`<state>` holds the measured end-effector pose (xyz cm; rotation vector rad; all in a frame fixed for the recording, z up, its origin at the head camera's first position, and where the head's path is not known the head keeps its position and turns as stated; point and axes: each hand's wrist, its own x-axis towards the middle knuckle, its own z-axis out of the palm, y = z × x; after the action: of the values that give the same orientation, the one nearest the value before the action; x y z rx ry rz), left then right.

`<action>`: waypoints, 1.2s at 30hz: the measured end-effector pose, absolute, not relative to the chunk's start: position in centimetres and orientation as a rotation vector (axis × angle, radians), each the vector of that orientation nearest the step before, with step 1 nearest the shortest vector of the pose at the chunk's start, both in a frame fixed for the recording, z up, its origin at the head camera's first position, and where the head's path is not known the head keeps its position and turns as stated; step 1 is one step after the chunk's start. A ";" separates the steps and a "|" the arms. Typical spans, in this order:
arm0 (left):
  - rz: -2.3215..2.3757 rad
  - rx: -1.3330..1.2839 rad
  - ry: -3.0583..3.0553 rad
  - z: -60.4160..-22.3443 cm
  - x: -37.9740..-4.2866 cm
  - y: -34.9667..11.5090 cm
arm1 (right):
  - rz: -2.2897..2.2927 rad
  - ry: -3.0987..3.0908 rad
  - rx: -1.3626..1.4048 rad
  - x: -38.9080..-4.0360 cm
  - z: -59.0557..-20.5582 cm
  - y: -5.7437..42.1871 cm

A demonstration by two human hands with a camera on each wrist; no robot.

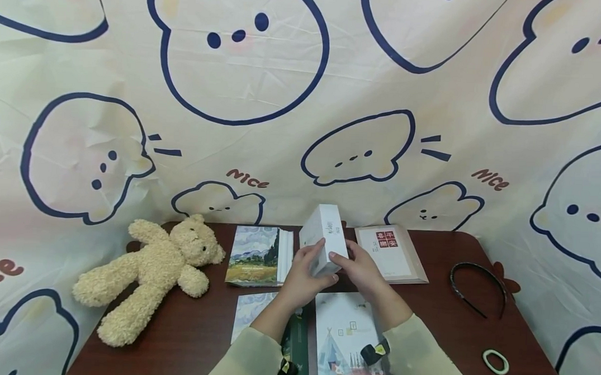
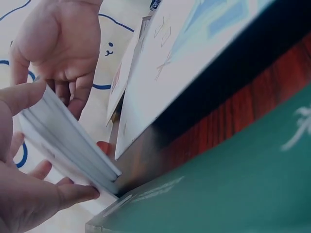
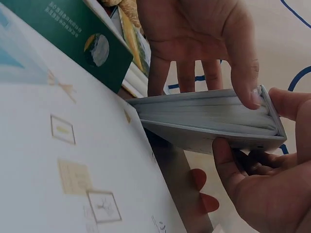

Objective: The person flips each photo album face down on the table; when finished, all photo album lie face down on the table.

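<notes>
A thick white book (image 1: 332, 228) stands on end above the middle of the table, its spine turned toward me in the head view. My left hand (image 1: 301, 277) grips its left side; in the left wrist view, thumb and fingers lie on opposite faces. From the other side my right hand (image 1: 366, 271) holds it, thumb on the spine. Pages (image 3: 209, 114) show between the covers in the right wrist view. Below the hands lie a white book with a tent picture (image 1: 344, 346) and a dark green book (image 1: 300, 344), partly hidden by the left forearm.
Left of the hands, a landscape-cover book (image 1: 252, 255) lies near the back edge, beside a plush bear (image 1: 158, 273). A cream book with red characters (image 1: 390, 256) lies at the back right. A black headband (image 1: 478, 268) and a pale green ring (image 1: 495, 362) are farther right.
</notes>
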<state>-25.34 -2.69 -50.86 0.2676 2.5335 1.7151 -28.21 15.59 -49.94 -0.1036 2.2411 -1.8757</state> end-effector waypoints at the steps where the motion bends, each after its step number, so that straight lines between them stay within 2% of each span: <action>1: 1.699 0.264 2.536 -50.8 -25.4 -2.7 | -1.870 2.253 -0.095 -28.2 -49.9 15.7; 25: 1.576 0.230 2.485 -51.3 -25.4 -3.1 | -1.709 2.490 0.003 -27.7 -50.7 18.6; 36: 1.529 0.116 2.452 -51.1 -25.2 -3.2 | -1.616 2.518 0.074 -27.7 -51.4 19.5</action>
<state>-25.23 -3.24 -51.10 0.1163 2.4520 1.5286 -27.73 19.48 -51.38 0.0743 2.5184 -1.6160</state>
